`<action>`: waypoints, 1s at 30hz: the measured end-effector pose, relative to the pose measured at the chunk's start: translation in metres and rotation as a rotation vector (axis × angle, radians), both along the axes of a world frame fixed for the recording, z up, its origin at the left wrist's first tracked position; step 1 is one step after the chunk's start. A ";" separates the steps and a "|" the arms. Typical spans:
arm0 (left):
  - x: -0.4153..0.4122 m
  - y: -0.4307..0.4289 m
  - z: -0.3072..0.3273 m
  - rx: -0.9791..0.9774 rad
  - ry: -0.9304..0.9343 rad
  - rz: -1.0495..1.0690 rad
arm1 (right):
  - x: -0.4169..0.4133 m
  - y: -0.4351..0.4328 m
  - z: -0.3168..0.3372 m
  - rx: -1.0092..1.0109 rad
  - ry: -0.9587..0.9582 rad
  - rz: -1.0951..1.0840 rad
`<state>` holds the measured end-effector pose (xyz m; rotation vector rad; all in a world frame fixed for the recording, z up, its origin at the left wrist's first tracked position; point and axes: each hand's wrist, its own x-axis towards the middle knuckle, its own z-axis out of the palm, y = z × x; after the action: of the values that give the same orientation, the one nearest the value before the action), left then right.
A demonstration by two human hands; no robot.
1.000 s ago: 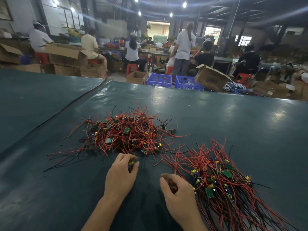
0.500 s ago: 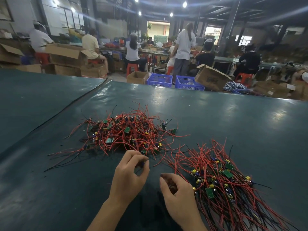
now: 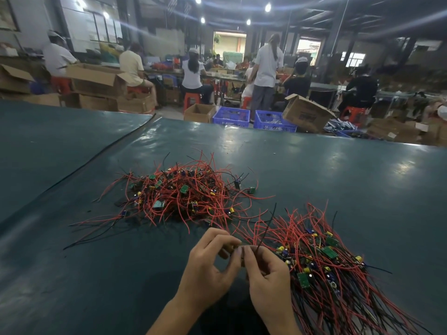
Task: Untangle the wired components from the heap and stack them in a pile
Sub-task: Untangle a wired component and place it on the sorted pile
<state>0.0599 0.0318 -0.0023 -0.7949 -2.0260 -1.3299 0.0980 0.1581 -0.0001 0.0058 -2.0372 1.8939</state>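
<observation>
A tangled heap (image 3: 179, 192) of small green circuit boards with red and black wires lies mid-table. To its right spreads the sorted pile (image 3: 321, 262) with wires fanned out toward me. Between the two, near the table's front, my left hand (image 3: 208, 264) and my right hand (image 3: 266, 274) meet fingertip to fingertip. Both pinch one small wired component (image 3: 238, 249); its black wire (image 3: 266, 228) sticks up from my right fingers. The component itself is mostly hidden by my fingers.
The dark green table (image 3: 338, 170) has a seam (image 3: 96, 155) running diagonally at left. Beyond its far edge stand cardboard boxes (image 3: 304, 112), blue crates (image 3: 231, 117) and several seated and standing workers.
My left hand carried a component from the heap's near edge rightward. My right hand rose from the table to meet it, and both now pinch it.
</observation>
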 end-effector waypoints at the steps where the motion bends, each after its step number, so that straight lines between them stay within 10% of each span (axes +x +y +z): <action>1: 0.000 0.000 0.000 0.021 -0.031 0.011 | 0.000 0.001 0.000 -0.008 0.004 -0.014; 12: -0.004 0.003 -0.004 0.088 -0.579 -0.057 | -0.001 -0.001 0.005 -0.088 -0.018 -0.021; 30: -0.004 0.001 0.000 0.193 -0.716 -0.233 | -0.006 0.003 -0.008 0.041 -0.112 -0.060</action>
<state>0.0558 0.0325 -0.0022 -0.5135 -2.3108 -2.1385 0.0915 0.1607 -0.0077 -0.1523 -2.1241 1.8539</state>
